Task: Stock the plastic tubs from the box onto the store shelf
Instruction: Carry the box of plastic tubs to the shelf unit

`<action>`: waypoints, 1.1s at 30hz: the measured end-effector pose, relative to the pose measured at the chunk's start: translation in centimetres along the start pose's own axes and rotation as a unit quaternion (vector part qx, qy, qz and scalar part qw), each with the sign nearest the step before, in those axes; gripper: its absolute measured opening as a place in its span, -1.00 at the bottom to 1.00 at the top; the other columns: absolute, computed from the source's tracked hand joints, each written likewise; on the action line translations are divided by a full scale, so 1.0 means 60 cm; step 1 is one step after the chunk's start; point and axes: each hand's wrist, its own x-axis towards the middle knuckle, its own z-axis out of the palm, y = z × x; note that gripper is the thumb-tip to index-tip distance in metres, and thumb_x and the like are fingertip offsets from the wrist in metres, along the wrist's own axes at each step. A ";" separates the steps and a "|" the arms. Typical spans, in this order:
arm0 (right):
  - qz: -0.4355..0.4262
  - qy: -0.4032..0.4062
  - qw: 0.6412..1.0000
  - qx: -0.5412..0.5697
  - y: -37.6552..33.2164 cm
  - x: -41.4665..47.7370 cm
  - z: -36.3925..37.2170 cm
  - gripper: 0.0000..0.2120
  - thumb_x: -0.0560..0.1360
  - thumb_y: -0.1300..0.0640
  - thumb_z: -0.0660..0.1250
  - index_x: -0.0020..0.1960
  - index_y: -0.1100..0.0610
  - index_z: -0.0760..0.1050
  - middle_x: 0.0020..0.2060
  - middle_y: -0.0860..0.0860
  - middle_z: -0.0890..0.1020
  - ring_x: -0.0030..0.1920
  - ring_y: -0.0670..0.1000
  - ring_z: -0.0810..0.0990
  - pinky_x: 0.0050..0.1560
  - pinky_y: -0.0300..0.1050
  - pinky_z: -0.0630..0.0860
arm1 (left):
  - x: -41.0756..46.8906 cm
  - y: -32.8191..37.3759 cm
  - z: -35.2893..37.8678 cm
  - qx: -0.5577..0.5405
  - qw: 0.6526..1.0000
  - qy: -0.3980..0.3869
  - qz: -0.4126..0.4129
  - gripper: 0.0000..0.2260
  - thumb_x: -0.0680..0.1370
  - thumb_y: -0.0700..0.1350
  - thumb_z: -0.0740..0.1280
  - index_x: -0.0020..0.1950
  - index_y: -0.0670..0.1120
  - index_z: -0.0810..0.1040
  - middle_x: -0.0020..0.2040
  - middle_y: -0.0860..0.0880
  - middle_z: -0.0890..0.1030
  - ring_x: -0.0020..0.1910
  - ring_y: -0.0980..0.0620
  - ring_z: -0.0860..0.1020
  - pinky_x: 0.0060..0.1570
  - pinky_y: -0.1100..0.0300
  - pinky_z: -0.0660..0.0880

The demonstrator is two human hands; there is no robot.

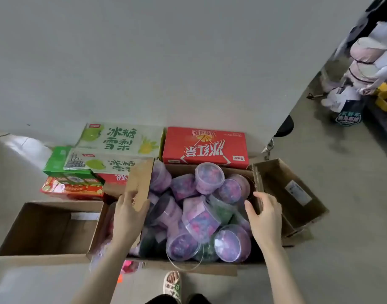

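Haphazardly, purple plastic tubs (201,218) fill the cardboard box (188,268), axes pointing every way, one upright by the red carton (204,148) behind. Left hand (130,213) grips its left flap (140,181), right hand (264,218) its right flap (257,183).

Between my left hand (129,216) and right hand (264,218) the box (188,267) is open from above, though heaped tubs (201,216) fill it. The left flap (140,183) and right flap (258,185), held upright, wall both sides; a red carton (204,147) blocks beyond my fingertips.
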 end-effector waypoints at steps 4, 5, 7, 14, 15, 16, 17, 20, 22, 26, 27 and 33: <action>0.071 0.002 0.997 -0.022 0.020 -0.003 0.024 -0.58 0.44 0.19 0.45 0.25 0.23 0.47 0.21 0.15 0.53 0.23 0.15 0.43 0.09 -0.22 0.33 | 0.016 -0.012 0.027 0.071 0.996 -0.032 -0.040 -0.52 0.42 -0.04 0.47 0.24 -0.22 0.43 0.18 -0.24 0.46 0.14 -0.24 0.42 0.11 -0.07 0.40; 0.086 -0.001 0.996 -0.017 0.027 -0.006 0.030 -0.56 0.44 0.18 0.45 0.28 0.22 0.45 0.23 0.14 0.52 0.25 0.13 0.42 0.06 -0.29 0.33 | 0.018 -0.019 0.032 0.082 0.995 -0.042 -0.043 -0.50 0.41 -0.03 0.47 0.23 -0.23 0.42 0.19 -0.25 0.45 0.14 -0.25 0.42 0.10 -0.07 0.41; 0.110 -0.011 0.994 -0.013 0.040 -0.010 0.042 -0.52 0.45 0.17 0.43 0.32 0.21 0.41 0.26 0.13 0.51 0.28 0.12 0.41 0.05 -0.30 0.34 | 0.020 -0.034 0.036 0.102 0.992 -0.052 -0.050 -0.49 0.41 -0.01 0.47 0.23 -0.21 0.40 0.22 -0.23 0.44 0.14 -0.24 0.43 0.06 -0.06 0.44; 0.155 -0.019 0.988 -0.014 0.069 -0.017 0.059 -0.53 0.46 0.23 0.42 0.34 0.22 0.41 0.26 0.17 0.51 0.32 0.16 0.37 0.11 -0.15 0.31 | 0.015 -0.053 0.044 0.085 0.993 -0.062 -0.058 -0.62 0.49 -0.06 0.38 0.25 -0.14 0.44 0.20 -0.20 0.51 0.10 -0.26 0.50 0.05 -0.07 0.48; 0.159 -0.016 0.987 -0.012 0.073 -0.017 0.060 -0.53 0.46 0.24 0.42 0.33 0.23 0.41 0.26 0.17 0.52 0.32 0.17 0.37 0.11 -0.14 0.31 | 0.014 -0.054 0.043 0.086 0.993 -0.056 -0.054 -0.64 0.51 -0.06 0.35 0.27 -0.14 0.44 0.20 -0.21 0.52 0.09 -0.27 0.50 0.04 -0.07 0.47; 0.165 -0.015 0.986 -0.014 0.076 -0.017 0.060 -0.53 0.46 0.24 0.42 0.34 0.23 0.41 0.26 0.18 0.52 0.32 0.19 0.38 0.12 -0.12 0.32 | 0.012 -0.054 0.042 0.086 0.993 -0.053 -0.052 -0.64 0.54 -0.07 0.32 0.30 -0.13 0.43 0.22 -0.21 0.51 0.11 -0.28 0.50 0.04 -0.07 0.45; 0.172 -0.018 0.985 -0.012 0.080 -0.018 0.060 -0.53 0.47 0.24 0.41 0.34 0.23 0.41 0.26 0.18 0.52 0.30 0.20 0.39 0.13 -0.09 0.35 | 0.010 -0.053 0.042 0.088 0.993 -0.052 -0.050 -0.64 0.56 -0.08 0.28 0.34 -0.13 0.40 0.26 -0.21 0.49 0.15 -0.28 0.48 0.07 -0.08 0.44; 0.182 -0.028 0.983 -0.012 0.093 -0.028 0.056 -0.54 0.49 0.22 0.38 0.37 0.20 0.40 0.28 0.17 0.53 0.29 0.19 0.45 0.20 -0.01 0.40 | -0.004 -0.053 0.040 0.101 0.991 -0.062 -0.057 -0.57 0.61 -0.08 0.16 0.48 -0.06 0.23 0.45 -0.15 0.30 0.33 -0.27 0.34 0.25 -0.16 0.35; 0.189 -0.025 0.982 0.004 0.100 -0.037 0.054 -0.55 0.51 0.22 0.36 0.38 0.18 0.40 0.28 0.14 0.53 0.29 0.17 0.48 0.22 -0.04 0.39 | -0.013 -0.052 0.038 0.113 0.989 -0.067 -0.071 -0.56 0.62 -0.06 0.11 0.51 -0.03 0.15 0.47 -0.15 0.28 0.33 -0.29 0.34 0.26 -0.21 0.34; 0.216 -0.005 0.976 0.027 0.102 -0.044 0.055 -0.59 0.52 0.22 0.35 0.36 0.19 0.44 0.24 0.16 0.57 0.25 0.20 0.51 0.27 0.08 0.42 | -0.020 -0.042 0.034 0.134 0.987 -0.056 -0.069 -0.56 0.62 -0.04 0.14 0.48 -0.11 0.21 0.39 -0.21 0.38 0.26 -0.32 0.41 0.16 -0.22 0.40; 0.216 0.008 0.976 0.025 0.101 -0.044 0.055 -0.61 0.52 0.23 0.35 0.34 0.20 0.46 0.21 0.18 0.59 0.22 0.22 0.53 0.25 0.10 0.45 | -0.021 -0.040 0.033 0.137 0.988 -0.050 -0.058 -0.57 0.61 -0.06 0.16 0.47 -0.13 0.23 0.36 -0.23 0.41 0.22 -0.33 0.43 0.10 -0.20 0.42; 0.211 0.086 0.973 0.031 0.099 -0.038 0.044 -0.73 0.51 0.25 0.36 0.19 0.27 0.58 0.02 0.24 0.67 0.05 0.27 0.61 0.11 0.02 0.48 | -0.016 -0.047 0.009 0.165 0.986 0.013 -0.007 -0.68 0.62 -0.15 0.17 0.35 -0.18 0.43 -0.08 -0.32 0.61 -0.19 -0.40 0.53 -0.14 -0.16 0.48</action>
